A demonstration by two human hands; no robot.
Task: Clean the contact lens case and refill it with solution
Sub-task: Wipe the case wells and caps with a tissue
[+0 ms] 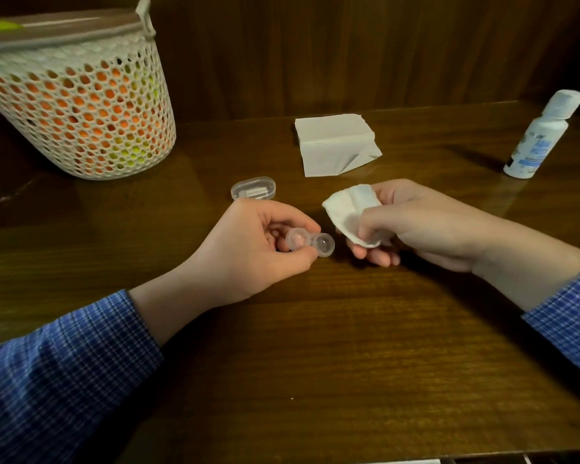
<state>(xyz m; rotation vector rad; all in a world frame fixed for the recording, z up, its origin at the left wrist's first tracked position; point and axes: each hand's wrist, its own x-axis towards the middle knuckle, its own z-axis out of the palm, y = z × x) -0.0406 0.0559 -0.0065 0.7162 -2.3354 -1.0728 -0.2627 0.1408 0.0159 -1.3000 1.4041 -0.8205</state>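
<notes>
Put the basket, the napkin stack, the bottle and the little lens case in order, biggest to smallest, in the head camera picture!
1. basket
2. napkin stack
3. bottle, smaller than the stack but not by much
4. lens case, held in the left hand

A dark wooden tabletop (315,329) with a glossy, grained surface carries everything. At its far left stands a white mesh basket (81,105) with a brownish lid (orange and yellow shapes show through the holes). Near the middle lies a small clear plastic box (253,188), and beyond it a stack of white tissues (334,144). A white bottle (539,135) stands at the far right.
</notes>
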